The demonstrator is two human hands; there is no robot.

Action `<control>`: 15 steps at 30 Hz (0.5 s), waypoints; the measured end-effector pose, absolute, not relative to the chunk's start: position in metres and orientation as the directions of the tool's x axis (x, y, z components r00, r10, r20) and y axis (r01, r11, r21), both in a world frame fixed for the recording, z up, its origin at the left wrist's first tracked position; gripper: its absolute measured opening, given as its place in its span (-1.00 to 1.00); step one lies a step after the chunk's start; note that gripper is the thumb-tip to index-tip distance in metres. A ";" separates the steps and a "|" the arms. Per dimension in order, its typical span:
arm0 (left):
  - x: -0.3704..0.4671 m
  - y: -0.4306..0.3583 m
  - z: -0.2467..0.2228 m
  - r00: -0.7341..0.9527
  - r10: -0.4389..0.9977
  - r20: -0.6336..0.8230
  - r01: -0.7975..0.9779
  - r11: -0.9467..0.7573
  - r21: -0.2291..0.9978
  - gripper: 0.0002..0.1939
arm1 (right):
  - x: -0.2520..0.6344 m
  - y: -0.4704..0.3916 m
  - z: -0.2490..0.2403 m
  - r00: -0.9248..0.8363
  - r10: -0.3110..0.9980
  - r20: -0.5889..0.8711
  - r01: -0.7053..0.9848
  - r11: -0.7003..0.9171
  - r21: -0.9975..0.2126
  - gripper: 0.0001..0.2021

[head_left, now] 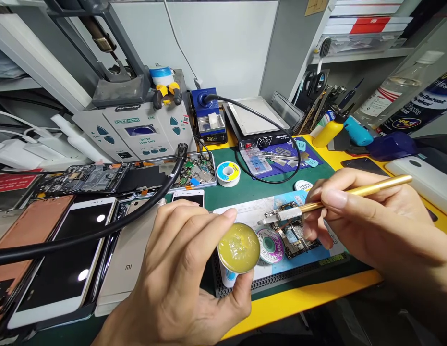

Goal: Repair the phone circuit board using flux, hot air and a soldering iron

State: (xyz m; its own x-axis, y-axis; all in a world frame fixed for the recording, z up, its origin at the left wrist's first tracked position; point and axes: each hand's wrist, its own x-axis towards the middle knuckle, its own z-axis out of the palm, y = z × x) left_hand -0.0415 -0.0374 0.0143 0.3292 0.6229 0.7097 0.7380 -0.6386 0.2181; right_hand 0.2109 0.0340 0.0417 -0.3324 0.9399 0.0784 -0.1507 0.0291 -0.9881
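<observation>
My left hand (187, 274) grips a small round tin of yellowish flux paste (239, 247) between thumb and fingers, its open top tilted toward me. Between the thumb and fingers of my right hand (367, 211) is a gold-handled craft knife (378, 186), its blade pointing left, a little above and to the right of the tin and apart from it. Beneath the knife, phone circuit boards (298, 238) lie on a pale work mat (245, 206). Beside them sits a spool with a pink and white label (271, 246), partly hidden by the tin.
Behind stand a grey hot-air station (144, 127), a soldering station (209, 115) and a flat heating plate (257, 115). A thick black hose (137, 216) crosses over several phones (65, 254) at left. A solder spool (228, 174) and a yellow bottle (329, 132) stand farther back.
</observation>
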 end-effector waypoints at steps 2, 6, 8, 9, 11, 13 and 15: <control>-0.042 -0.039 0.015 0.339 0.617 0.710 0.734 -0.645 0.211 -0.27 | 0.209 0.035 0.044 -0.334 0.939 0.079 -0.159 0.026 -0.987 -0.87; -0.042 -0.039 0.017 0.339 0.620 0.708 0.731 -0.647 0.216 -0.30 | 0.207 0.035 0.047 -0.318 0.946 0.062 -0.160 0.011 -0.987 -0.89; -0.042 -0.038 0.017 0.338 0.622 0.706 0.739 -0.640 0.211 -0.32 | 0.207 0.035 0.047 -0.311 0.949 0.057 -0.163 0.006 -0.987 -0.93; -0.042 -0.038 0.017 0.338 0.621 0.707 0.741 -0.639 0.207 -0.33 | 0.207 0.035 0.047 -0.313 0.948 0.059 -0.168 0.006 -0.986 -0.95; -0.041 -0.037 0.017 0.340 0.617 0.710 0.740 -0.641 0.203 -0.32 | 0.208 0.035 0.047 -0.322 0.945 0.060 -0.177 0.003 -0.984 -0.96; -0.043 -0.036 0.016 0.330 0.617 0.714 0.740 -0.638 0.210 -0.29 | 0.208 0.036 0.048 -0.306 0.949 0.072 -0.191 0.012 -0.981 -0.94; -0.046 -0.036 0.016 0.302 0.633 0.712 0.772 -0.601 0.207 -0.21 | 0.209 0.037 0.049 -0.261 0.960 0.103 -0.226 0.043 -0.973 -0.92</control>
